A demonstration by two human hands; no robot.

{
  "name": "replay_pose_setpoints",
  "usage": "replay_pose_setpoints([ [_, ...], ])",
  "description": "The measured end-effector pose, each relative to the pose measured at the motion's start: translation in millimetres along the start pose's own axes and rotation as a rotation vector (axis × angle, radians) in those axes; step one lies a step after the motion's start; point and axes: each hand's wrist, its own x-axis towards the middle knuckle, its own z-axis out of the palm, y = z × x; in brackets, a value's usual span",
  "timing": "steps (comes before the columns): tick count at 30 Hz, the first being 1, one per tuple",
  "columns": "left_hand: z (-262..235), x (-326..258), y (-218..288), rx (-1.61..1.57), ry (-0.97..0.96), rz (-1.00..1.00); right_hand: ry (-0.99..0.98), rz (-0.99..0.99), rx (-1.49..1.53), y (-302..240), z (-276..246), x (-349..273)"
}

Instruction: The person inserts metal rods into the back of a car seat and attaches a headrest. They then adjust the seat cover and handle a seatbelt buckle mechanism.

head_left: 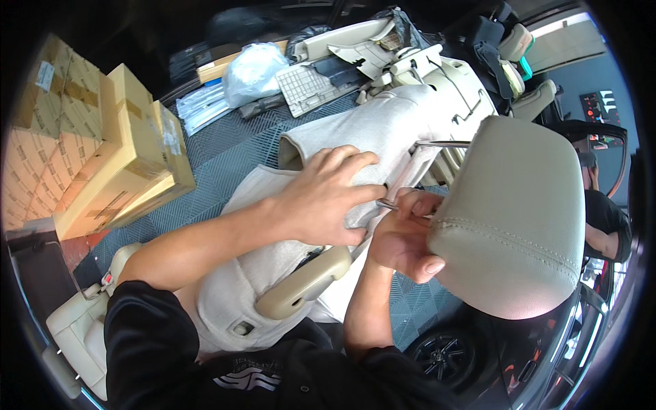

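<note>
A beige car headrest [512, 212] with a stitched seam lies on its side at the right, its two metal posts pointing left at the top of a seat back [383, 126] in pale fabric. My right hand [400, 239] is closed at the headrest's underside, fingers curled round the nearer post, thumb apart. The nearer post's end shows between my hands; the farther one reaches the edge of the fabric. My left hand [321, 195] lies spread on the seat back beside the nearer post, holding nothing. Below it, a tan armrest [297, 287] juts from the seat's side.
Cardboard boxes [130, 150] are stacked at the left on blue-grey floor tiles [225, 143]. Trim panels [314, 89] and a plastic-wrapped bundle [254, 72] lie beyond the seat. A beige seat [78, 328] stands lower left. A dark car with a wheel [441, 355] and another person [605, 222] are at right.
</note>
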Motion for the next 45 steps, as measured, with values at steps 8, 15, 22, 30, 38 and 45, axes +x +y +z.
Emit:
replay_pose_setpoints([
  [8, 6, -20, -13, -0.166, 0.120, -0.034, -0.070, 0.065, 0.008, 1, -9, -9],
  [15, 6, -13, -16, -0.254, 0.152, -0.082, 0.021, 0.069, 0.098, 2, 0, -11],
  [22, 12, -14, -21, -0.272, 0.110, -0.301, 0.044, 0.365, 0.061, -11, 7, -15],
  [30, 16, -12, -21, -0.346, 0.069, -0.402, -0.028, 0.338, -0.001, -9, 8, -14],
  [38, 22, -15, -25, -0.360, 0.127, -0.361, 0.047, 0.410, -0.298, -14, 14, -3],
  [45, 25, -15, -26, -0.377, 0.170, -0.338, 0.074, 0.690, -0.098, -16, 1, 7],
])
